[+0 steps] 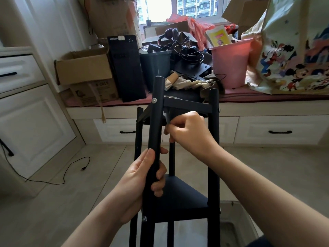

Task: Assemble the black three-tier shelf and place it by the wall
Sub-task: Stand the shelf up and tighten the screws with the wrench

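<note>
While the black shelf (178,193) stands upright on the pale tiled floor just before the person, a cluttered window seat (267,107) rises close behind it; on that seat sit two cardboard boxes (83,68), a black computer tower (128,68), a dark bin (154,66) topped with tangled headphones and cables (179,43), a pink plastic bucket (231,63) and a large cartoon-printed bag (293,50); a thin black cable (58,173) trails over the floor at the left. Four round matt tube legs show on the frame, with two flat dark tiers between them; a silver screw head (154,99) marks the joint of the near left leg (154,132) and the upper tier (185,104). Curled round that leg below the joint, the left hand (142,182) grasps it; the right hand (188,132), just under the upper tier, has its fingers bent tight around something small and thin, too hidden to name. White drawers with black handles (280,132) front the seat.
</note>
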`<state>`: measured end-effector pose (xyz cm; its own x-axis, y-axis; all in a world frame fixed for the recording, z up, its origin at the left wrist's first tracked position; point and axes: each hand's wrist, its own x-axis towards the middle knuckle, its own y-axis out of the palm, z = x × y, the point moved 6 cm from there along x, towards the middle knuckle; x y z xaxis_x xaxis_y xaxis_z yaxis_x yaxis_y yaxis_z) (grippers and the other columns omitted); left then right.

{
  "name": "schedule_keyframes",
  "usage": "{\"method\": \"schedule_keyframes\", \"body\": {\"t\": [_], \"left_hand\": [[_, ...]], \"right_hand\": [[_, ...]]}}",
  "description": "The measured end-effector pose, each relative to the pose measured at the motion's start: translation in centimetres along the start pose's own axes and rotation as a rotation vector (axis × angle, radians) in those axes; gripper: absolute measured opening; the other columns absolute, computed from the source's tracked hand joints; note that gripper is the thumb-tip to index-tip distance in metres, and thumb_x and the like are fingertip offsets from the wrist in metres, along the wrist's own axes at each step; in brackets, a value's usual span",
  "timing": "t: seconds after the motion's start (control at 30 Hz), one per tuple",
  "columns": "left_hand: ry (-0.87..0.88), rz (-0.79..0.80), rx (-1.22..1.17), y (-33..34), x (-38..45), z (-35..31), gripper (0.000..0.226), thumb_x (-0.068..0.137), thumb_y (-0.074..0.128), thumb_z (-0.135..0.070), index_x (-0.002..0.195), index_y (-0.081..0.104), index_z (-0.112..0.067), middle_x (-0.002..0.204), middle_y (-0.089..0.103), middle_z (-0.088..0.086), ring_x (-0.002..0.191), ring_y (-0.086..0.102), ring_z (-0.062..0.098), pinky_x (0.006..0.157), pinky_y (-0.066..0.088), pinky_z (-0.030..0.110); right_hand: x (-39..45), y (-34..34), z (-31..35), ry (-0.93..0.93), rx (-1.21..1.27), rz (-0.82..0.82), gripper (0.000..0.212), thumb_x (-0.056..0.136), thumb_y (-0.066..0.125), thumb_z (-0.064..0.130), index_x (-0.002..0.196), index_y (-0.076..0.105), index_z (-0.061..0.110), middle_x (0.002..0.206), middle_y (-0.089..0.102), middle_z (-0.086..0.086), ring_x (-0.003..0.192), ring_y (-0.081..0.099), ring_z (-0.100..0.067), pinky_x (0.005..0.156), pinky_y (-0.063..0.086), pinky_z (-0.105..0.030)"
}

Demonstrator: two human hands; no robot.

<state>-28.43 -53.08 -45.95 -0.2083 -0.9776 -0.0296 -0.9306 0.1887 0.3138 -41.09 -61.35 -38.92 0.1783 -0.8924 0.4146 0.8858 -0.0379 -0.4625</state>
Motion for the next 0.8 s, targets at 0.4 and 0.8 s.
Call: {"method": "schedule_keyframes", "body": {"t": [0.4, 0.8], "left_hand": [[-0.017, 0.056, -0.010, 0.3, -0.2, 0.2, 0.038, 0.078, 0.064, -0.055, 0.100, 0.070, -0.025, 0.069, 0.046, 0.003, 0.050, 0.040, 0.012, 0.049, 0.040, 0.026], [-0.022, 0.081, -0.008, 1.2, 0.0, 0.6, 0.037, 0.079, 0.062, -0.055, 0.100, 0.068, -0.025, 0.068, 0.045, 0.002, 0.048, 0.039, 0.011, 0.047, 0.038, 0.025]], "right_hand": [[0.7, 0.2, 0.3, -0.014, 0.002, -0.075, 0.025, 0.093, 0.064, 0.016, 0.075, 0.076, 0.005, 0.063, 0.070, -0.003, 0.057, 0.065, -0.006, 0.058, 0.053, -0.020], [0.2, 2.2, -0.7, -0.042, 0.032, -0.190, 0.027, 0.092, 0.061, 0.006, 0.066, 0.064, 0.002, 0.061, 0.064, -0.006, 0.059, 0.060, -0.019, 0.061, 0.048, -0.019]]}}
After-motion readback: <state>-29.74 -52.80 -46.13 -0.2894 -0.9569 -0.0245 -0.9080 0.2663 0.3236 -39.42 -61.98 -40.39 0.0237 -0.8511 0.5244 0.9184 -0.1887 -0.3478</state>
